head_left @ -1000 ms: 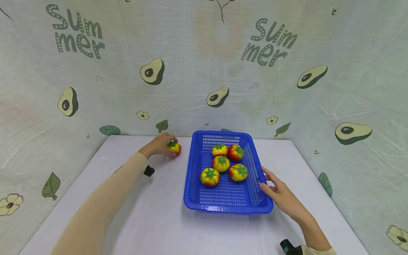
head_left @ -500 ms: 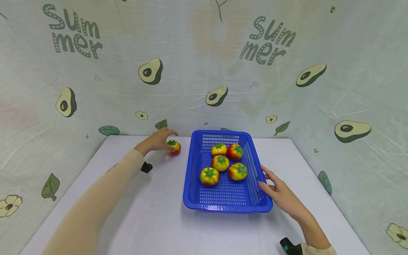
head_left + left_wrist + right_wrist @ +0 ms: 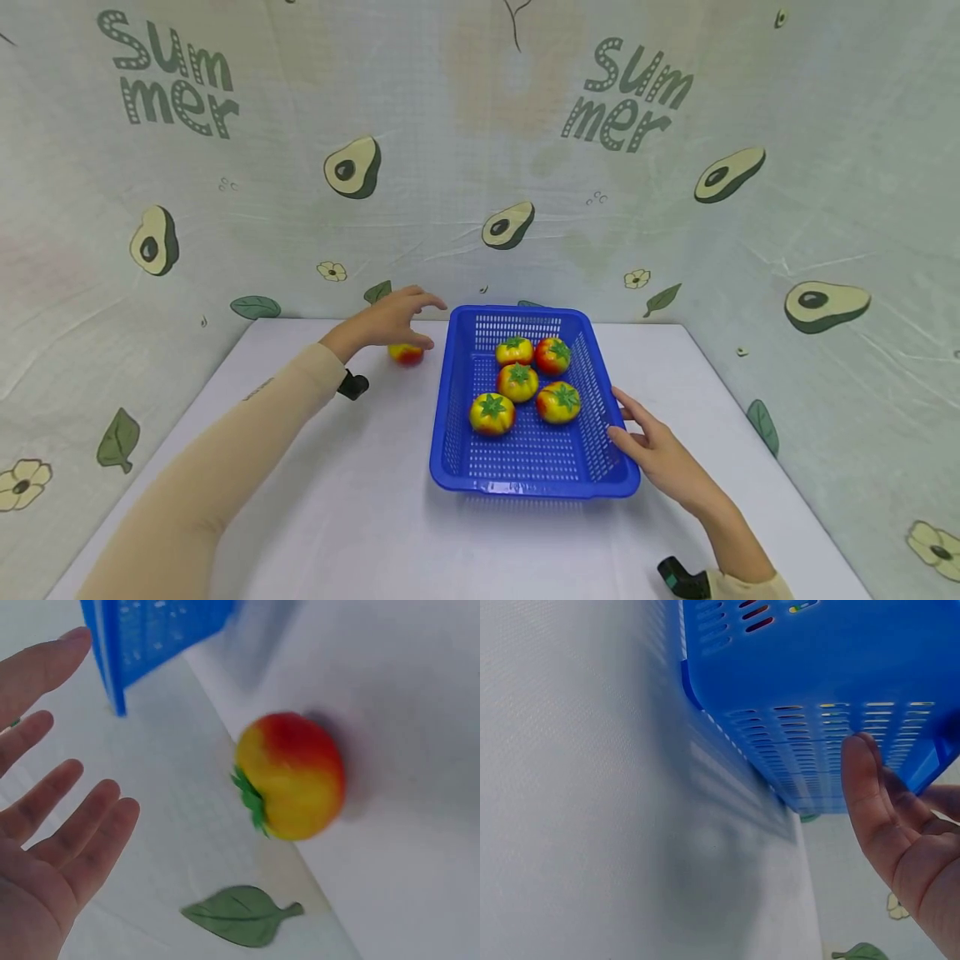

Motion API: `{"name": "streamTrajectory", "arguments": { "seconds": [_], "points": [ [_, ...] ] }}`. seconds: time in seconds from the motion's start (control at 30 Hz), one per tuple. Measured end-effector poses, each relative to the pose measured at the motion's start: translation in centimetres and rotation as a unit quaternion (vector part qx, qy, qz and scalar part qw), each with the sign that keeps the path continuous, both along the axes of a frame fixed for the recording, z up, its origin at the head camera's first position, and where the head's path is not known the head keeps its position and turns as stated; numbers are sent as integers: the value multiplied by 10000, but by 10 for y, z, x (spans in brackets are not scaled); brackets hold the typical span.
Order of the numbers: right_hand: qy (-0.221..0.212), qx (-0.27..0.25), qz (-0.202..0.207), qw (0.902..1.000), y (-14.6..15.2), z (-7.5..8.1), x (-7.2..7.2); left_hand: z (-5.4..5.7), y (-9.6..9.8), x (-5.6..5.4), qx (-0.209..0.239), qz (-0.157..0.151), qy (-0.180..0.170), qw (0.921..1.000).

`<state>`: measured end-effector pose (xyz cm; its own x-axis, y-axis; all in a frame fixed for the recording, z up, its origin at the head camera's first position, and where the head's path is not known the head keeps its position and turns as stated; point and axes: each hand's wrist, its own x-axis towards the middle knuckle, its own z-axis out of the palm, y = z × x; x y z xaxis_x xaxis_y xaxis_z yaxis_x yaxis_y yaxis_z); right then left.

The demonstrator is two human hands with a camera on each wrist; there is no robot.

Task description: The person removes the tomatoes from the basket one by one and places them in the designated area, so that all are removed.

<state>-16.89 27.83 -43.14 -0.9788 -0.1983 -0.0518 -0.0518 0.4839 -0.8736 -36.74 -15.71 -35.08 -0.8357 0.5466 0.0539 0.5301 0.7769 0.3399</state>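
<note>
My left hand [image 3: 392,318] is over a red-and-yellow tomato [image 3: 406,356] with a green leafy top, at the back of the table left of the basket. Its fingers are spread and hold nothing. In the left wrist view the tomato [image 3: 294,780] sits apart from the fingertips [image 3: 124,814]. A blue plastic basket [image 3: 525,487] stands right of it, holding several similar tomatoes [image 3: 517,383]. My right hand [image 3: 660,458] grips the basket's right side, thumb and forefinger at the rim. In the right wrist view, fingers [image 3: 862,772] lie against the slotted outer wall [image 3: 802,765].
The white table [image 3: 360,517] extends in front of and around the basket. A cloth [image 3: 420,233] printed with avocados and "summer" lettering hangs behind it and along both sides. Dark wrist cameras [image 3: 682,579] sit at both cuffs.
My left hand has let go of the loose tomato, opened, and moved up and right towards the basket. The tomato stays on the table. My right hand keeps its place at the basket.
</note>
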Motion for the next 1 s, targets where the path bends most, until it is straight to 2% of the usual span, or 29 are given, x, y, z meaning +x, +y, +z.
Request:
{"name": "streamTrajectory", "arguments": {
  "seconds": [0.1,0.33,0.53,0.7,1.0],
  "points": [
    [9,11,-26,10000,0,0,0,8,14,9,-45,-304,-3,9995],
    [-32,15,-105,9999,-2,0,2,16,42,26,-387,-980,0,9944],
    [-16,24,-99,9999,-2,1,2,20,61,40,-720,-1342,-20,9883],
    [-13,24,-85,10000,-3,1,2,17,71,48,-885,-1665,-263,9817],
    [2,23,-116,9999,-2,-2,3,5,86,59,-855,-2308,-867,9653]
  ]
}}
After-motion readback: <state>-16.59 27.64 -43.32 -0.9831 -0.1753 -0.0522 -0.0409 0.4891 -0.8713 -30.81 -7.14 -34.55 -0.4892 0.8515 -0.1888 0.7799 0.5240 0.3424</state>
